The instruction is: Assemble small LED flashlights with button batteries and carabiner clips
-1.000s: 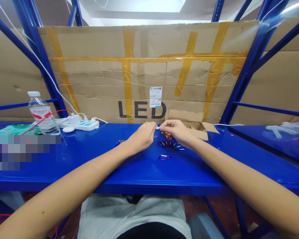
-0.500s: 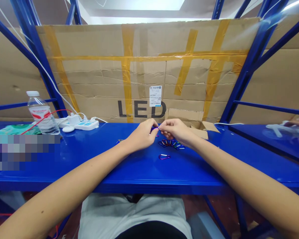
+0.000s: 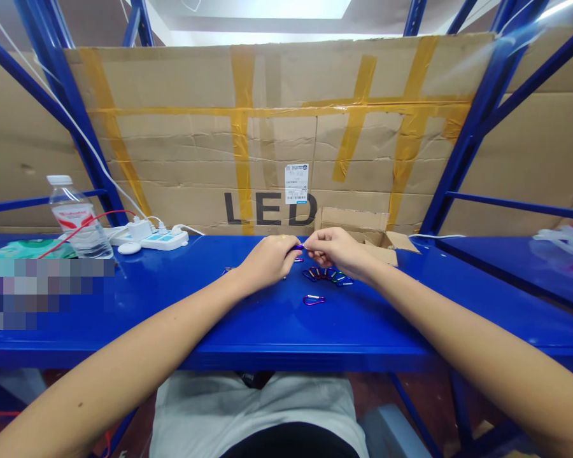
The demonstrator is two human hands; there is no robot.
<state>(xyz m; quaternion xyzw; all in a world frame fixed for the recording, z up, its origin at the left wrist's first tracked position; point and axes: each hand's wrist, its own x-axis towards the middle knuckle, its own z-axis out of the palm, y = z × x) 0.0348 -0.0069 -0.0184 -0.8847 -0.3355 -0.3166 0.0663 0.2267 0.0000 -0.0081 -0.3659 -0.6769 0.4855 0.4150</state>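
My left hand (image 3: 267, 259) and my right hand (image 3: 334, 249) meet over the middle of the blue shelf (image 3: 267, 324), fingers pinched together on a small purple carabiner (image 3: 298, 247) held between them. Just below my right hand lies a chain of several coloured carabiners (image 3: 327, 276). A single purple carabiner (image 3: 314, 299) lies loose nearer to me. Another small clip (image 3: 227, 271) peeks out to the left of my left wrist.
A water bottle (image 3: 76, 219), a white power strip (image 3: 160, 239) with cables and a white mouse (image 3: 129, 248) sit at the back left. A small open cardboard box (image 3: 363, 230) stands behind my right hand. A taped cardboard sheet marked LED forms the back wall.
Both hands stay pinched together at the same spot, with only small finger movement on the carabiner. White objects on the right-hand shelf have shifted farther right.
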